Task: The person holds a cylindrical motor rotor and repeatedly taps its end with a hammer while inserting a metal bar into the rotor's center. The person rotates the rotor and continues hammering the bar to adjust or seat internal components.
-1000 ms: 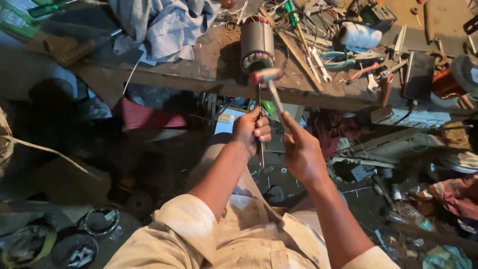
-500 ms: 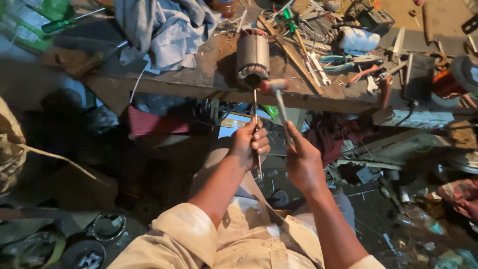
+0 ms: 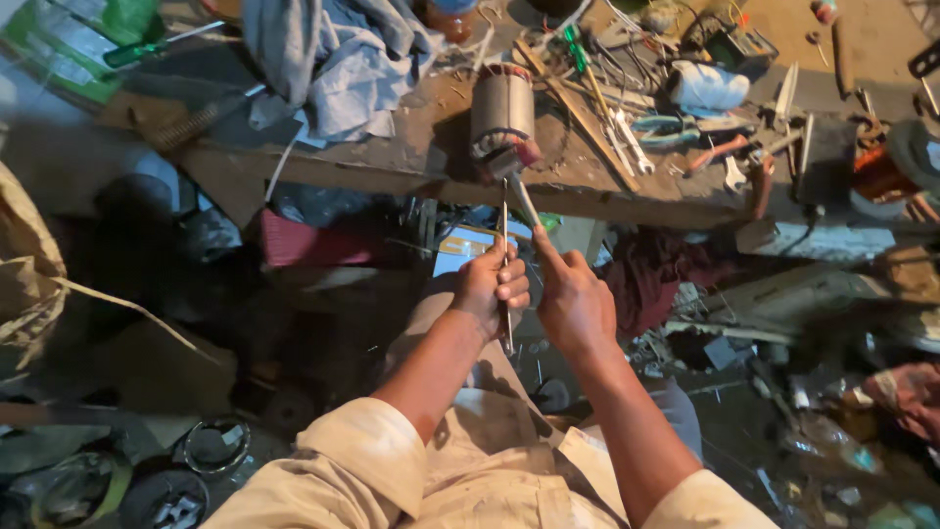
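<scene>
hands (image 3: 534, 289) on rod (image 3: 505, 250), hammer (image 3: 519, 191), cluttered workbench (image 3: 411, 157)

Both forearms extend forward, converging. The left hand (image 3: 493, 286) is fisted (knuckles up); the right hand (image 3: 573, 299) is clenched, index finger extended.

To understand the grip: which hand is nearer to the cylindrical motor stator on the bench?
The right hand: its extended finger reaches further up toward the motor stator. The left hand grips the thin rod lower down.

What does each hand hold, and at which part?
Left hand grips a thin metal rod near its lower part; right hand holds a hammer by the handle's lower end.
</scene>
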